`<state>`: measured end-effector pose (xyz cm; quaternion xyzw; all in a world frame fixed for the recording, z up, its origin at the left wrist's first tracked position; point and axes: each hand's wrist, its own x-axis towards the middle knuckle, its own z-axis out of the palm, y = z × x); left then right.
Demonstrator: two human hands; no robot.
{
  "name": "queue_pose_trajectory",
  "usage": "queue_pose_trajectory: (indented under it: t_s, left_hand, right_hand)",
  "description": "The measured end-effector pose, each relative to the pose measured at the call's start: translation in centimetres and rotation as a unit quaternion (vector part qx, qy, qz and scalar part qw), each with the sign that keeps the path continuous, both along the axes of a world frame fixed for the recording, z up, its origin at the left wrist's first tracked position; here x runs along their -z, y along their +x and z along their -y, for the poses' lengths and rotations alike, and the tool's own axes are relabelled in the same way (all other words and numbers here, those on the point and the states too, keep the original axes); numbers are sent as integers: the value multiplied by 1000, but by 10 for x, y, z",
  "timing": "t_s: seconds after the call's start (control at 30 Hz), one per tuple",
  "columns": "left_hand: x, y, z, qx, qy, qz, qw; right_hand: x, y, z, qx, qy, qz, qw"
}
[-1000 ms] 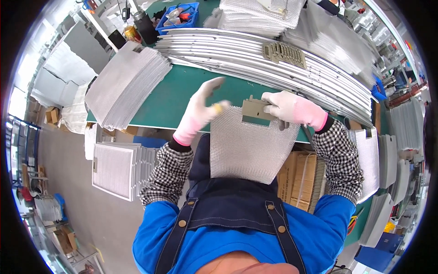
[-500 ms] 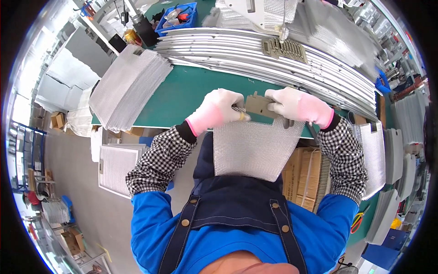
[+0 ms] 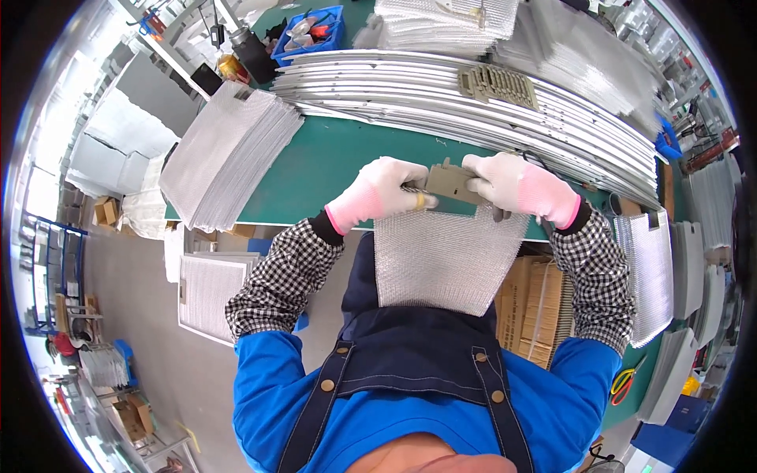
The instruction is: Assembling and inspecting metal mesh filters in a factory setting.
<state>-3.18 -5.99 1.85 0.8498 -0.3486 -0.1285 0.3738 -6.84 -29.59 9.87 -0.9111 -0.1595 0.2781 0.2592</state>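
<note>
A silvery mesh panel [image 3: 449, 264] hangs over the table's front edge and reaches down to my lap. At its top edge lies a thin beige-grey metal plate [image 3: 449, 182] with notched edges. My right hand [image 3: 509, 185], in a white and pink glove, is closed on the right end of this plate, thumb on top. My left hand [image 3: 386, 188], gloved alike, is closed at the plate's left end, by the panel's upper left corner. Something small and dark shows between its fingers, too hidden to name.
A stack of mesh panels [image 3: 225, 158] stands at the left of the green table [image 3: 335, 150]. Long white metal strips [image 3: 378, 79] lie along the back, with several beige plates [image 3: 498, 85] on top. Scissors [image 3: 623, 386] lie at the right, and a blue bin [image 3: 315, 35] stands behind.
The view has shifted slightly. A white slotted part at the top is gone from sight, leaving mesh panels showing there. Both hands keep nearly the same pose at the plate.
</note>
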Motion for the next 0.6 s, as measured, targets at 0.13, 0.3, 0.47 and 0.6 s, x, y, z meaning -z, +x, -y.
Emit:
queue_pose_trajectory:
  t_s: [0.13,0.3,0.47,0.6]
  left_hand:
    - [1,3,0,-7,63,-6,998]
    - [1,-1,1,-24,33,-17,999]
    - [4,-4,4,-66,89,45,993]
    - [14,0,-4,-7,16,108,994]
  right_hand:
    - [10,3,-1,-17,-15,45,999]
    - [25,-1,-5,-65,-109,168,978]
    - [42,-9,0,-93,-146,293,940]
    - [11,-1,1,-70,-83,106,989]
